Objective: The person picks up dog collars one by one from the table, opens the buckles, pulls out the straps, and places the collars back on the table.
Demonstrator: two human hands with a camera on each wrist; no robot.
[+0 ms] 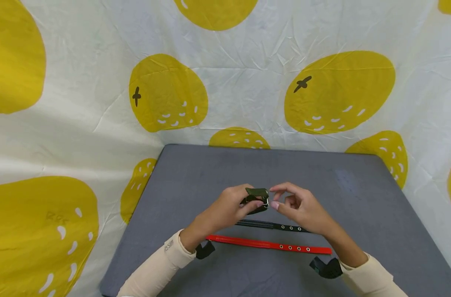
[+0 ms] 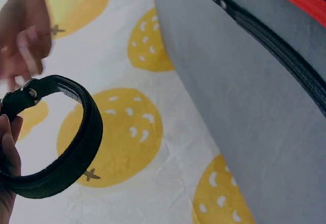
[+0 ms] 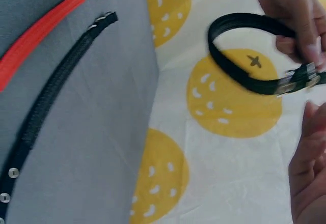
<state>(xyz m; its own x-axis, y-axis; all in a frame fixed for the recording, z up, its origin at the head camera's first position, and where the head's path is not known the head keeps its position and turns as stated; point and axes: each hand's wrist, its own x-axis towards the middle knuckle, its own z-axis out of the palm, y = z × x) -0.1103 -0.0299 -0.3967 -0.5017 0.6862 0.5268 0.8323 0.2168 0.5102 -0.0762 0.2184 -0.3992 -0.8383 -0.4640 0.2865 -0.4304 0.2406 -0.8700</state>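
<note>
A dark green dog collar (image 1: 258, 192) with a metal buckle is held up above the grey table, bent into a loop. My left hand (image 1: 229, 208) pinches it between thumb and fingers. In the left wrist view the round loop of the collar (image 2: 94, 127) shows whole, with its buckle end toward the other hand. My right hand (image 1: 301, 208) hovers just right of the buckle, index finger and thumb apart, a small gap between it and the collar. The right wrist view shows the collar (image 3: 244, 20) slightly blurred, its buckle near the right fingertips.
On the grey table (image 1: 203, 173) lie a black collar (image 1: 255, 224) and, nearer me, a red collar (image 1: 247, 241), both stretched out flat with eyelets toward the right. A white cloth (image 1: 244, 99) printed with yellow fruit hangs behind and beside the table.
</note>
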